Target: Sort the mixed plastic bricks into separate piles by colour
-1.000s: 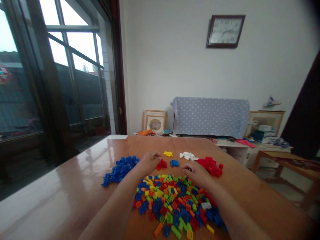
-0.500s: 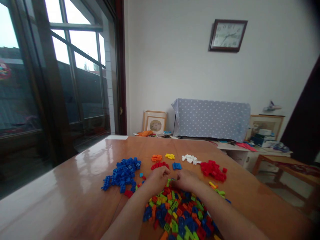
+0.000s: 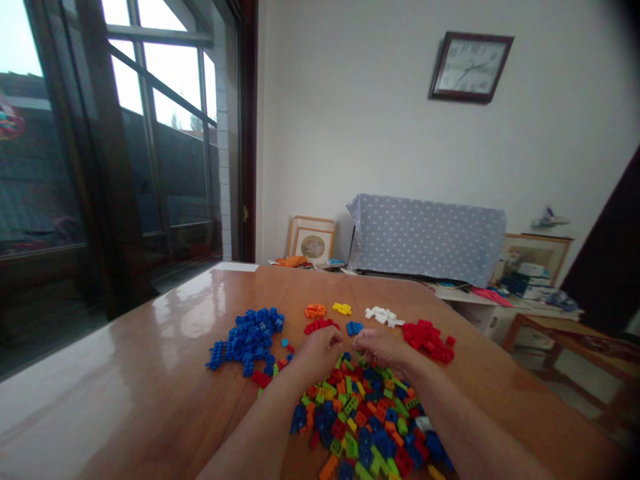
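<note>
My left hand (image 3: 324, 351) is closed, its fingers curled together above the far edge of a mixed heap of toy building bricks (image 3: 370, 417). Opposite it, my right hand (image 3: 384, 348) has its fingers bent in a pinch, a small gap from the left. Whatever either hand holds is too small to make out. Just beyond the hands lie a row of red bricks (image 3: 320, 325) and a few blue bricks (image 3: 355, 328). Farther back are small groups of orange bricks (image 3: 315, 311), yellow bricks (image 3: 342, 309) and white bricks (image 3: 383, 316).
A large pile of blue bricks (image 3: 254, 335) lies to the left, a red pile (image 3: 429, 340) to the right. All rest on a glossy wooden table (image 3: 150, 373). Behind it stands something under a dotted cloth (image 3: 430, 237). A wooden stool (image 3: 555, 333) is at the right.
My right hand has lifted slightly off the heap, its fingertips now raised toward the left hand. The left hand stays nearly in place. The whole view has shifted a little.
</note>
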Motion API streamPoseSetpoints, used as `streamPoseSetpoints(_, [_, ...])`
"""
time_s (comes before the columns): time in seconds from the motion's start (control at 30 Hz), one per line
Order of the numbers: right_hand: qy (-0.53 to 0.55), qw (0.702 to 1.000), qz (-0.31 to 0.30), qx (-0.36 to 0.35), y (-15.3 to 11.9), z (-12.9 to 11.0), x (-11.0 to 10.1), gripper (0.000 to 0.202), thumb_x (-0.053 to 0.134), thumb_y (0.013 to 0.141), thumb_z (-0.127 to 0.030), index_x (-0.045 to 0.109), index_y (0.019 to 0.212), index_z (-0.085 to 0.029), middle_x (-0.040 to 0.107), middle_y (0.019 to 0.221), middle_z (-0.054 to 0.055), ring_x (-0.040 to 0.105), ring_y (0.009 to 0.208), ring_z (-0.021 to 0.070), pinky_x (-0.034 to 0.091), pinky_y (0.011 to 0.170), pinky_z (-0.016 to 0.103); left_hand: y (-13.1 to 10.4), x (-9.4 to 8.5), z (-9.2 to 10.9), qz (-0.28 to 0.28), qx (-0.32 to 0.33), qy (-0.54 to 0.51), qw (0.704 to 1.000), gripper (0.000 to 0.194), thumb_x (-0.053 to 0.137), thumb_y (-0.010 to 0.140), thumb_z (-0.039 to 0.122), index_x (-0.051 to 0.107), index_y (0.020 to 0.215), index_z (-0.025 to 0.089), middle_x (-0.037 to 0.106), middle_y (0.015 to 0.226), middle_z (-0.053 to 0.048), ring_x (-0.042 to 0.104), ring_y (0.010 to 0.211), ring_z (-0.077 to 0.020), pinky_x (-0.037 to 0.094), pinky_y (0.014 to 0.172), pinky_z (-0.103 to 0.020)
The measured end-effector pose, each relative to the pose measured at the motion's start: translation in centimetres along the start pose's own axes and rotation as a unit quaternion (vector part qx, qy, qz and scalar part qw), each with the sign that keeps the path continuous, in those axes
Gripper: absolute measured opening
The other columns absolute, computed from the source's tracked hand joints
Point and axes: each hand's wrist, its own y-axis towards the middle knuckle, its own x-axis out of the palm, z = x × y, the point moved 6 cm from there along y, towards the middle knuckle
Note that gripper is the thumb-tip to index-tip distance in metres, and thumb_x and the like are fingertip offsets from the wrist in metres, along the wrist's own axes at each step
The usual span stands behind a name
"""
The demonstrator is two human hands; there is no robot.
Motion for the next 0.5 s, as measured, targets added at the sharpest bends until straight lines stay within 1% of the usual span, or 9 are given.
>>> streamPoseSetpoints(0.1, [0.073,0.997,-0.003,0.012,-0.4,0.4,-0.6,0.021,0.056,0.075,-0.041,0.059,0.078,-0.020,0.064,0.068,-0.001,0.052,0.052,0.0090,0.022,0.038,0.017,0.0,0.4,0.1,-0.004,0.010,-0.016,1.000,0.016,0.049,0.082,0.019,0.063,0.089,0.018,0.067,0.087,-0.004,0.059,0.078,-0.0164,0.040,0.065,-0.024])
streamPoseSetpoints(0.2, [0.116,0.993,0.029,0.015,-0.2,1.1,-2.4,0.024,0.056,0.076,-0.043,0.056,0.081,-0.020,0.066,0.078,0.001,0.052,0.054,0.0083,0.022,0.038,0.016,0.0,0.3,0.2,-0.001,0.011,-0.009,1.000,0.014,0.049,0.082,0.019,0.061,0.087,0.018,0.066,0.084,-0.004,0.058,0.076,-0.0161,0.039,0.064,-0.024])
streamPoseSetpoints(0.37, [0.119,0.987,0.101,0.027,0.8,3.1,-6.5,0.022,0.054,0.075,-0.041,0.053,0.082,-0.020,0.064,0.079,0.001,0.051,0.054,0.0085,0.025,0.040,0.017,0.0,-0.4,0.7,0.003,0.008,0.002,1.000,0.013,0.048,0.082,0.018,0.061,0.086,0.019,0.064,0.083,-0.003,0.058,0.076,-0.0164,0.037,0.063,-0.024])
streamPoseSetpoints(0.43, [0.098,0.988,0.117,0.037,1.2,4.2,-7.5,0.019,0.055,0.074,-0.038,0.054,0.080,-0.021,0.064,0.074,0.000,0.051,0.053,0.0090,0.027,0.040,0.017,0.0,-0.7,0.8,0.004,0.010,0.010,1.000,0.013,0.049,0.082,0.018,0.061,0.086,0.019,0.064,0.083,-0.003,0.058,0.077,-0.0167,0.037,0.064,-0.025])
streamPoseSetpoints(0.5, [0.065,0.989,0.127,0.049,1.6,5.4,-7.9,0.014,0.056,0.072,-0.035,0.054,0.076,-0.022,0.063,0.066,-0.001,0.049,0.049,0.0097,0.027,0.040,0.018,0.0,-0.8,0.9,0.009,0.014,0.021,1.000,0.011,0.050,0.082,0.019,0.061,0.086,0.019,0.064,0.083,-0.003,0.057,0.077,-0.0168,0.037,0.064,-0.025])
